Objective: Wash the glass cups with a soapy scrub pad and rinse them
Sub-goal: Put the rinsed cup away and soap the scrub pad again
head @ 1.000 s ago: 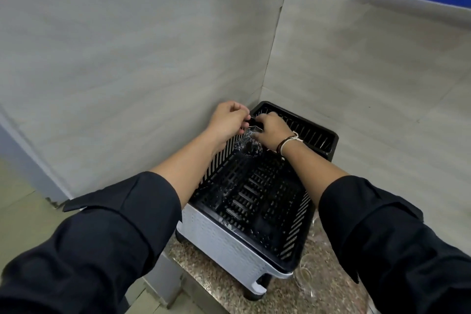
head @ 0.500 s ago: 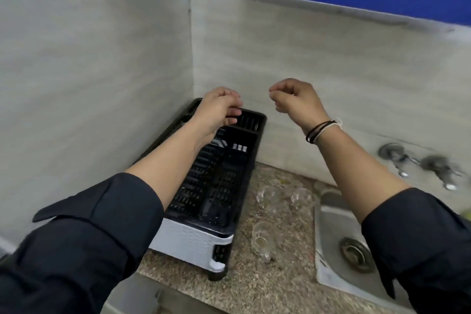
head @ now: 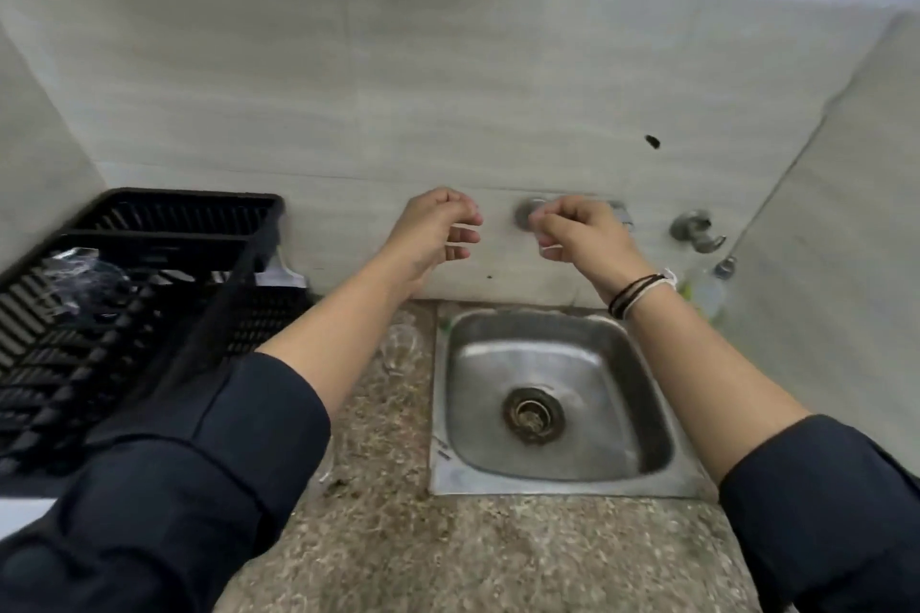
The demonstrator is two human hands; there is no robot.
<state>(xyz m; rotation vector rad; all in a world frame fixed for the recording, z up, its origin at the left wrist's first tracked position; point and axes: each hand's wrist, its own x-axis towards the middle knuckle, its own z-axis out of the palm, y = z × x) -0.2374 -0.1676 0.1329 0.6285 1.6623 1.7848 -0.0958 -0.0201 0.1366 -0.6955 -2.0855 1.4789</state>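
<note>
Hands hover empty above the square stainless-steel sink (head: 557,393): my left hand (head: 433,234) and my right hand (head: 582,234) both hang with fingers loosely curled, gripping nothing. One clear glass cup (head: 82,279) sits in the black slatted plastic drying rack (head: 164,234) at my left, presumably set there to drain. Another clear glass cup (head: 401,348) waits on the speckled granite counter (head: 448,553) between rack and sink, close to reach for washing. My right hand is in front of the round metal tap fitting (head: 527,214); I judge it is there for the water. No scrub pad shows.
</note>
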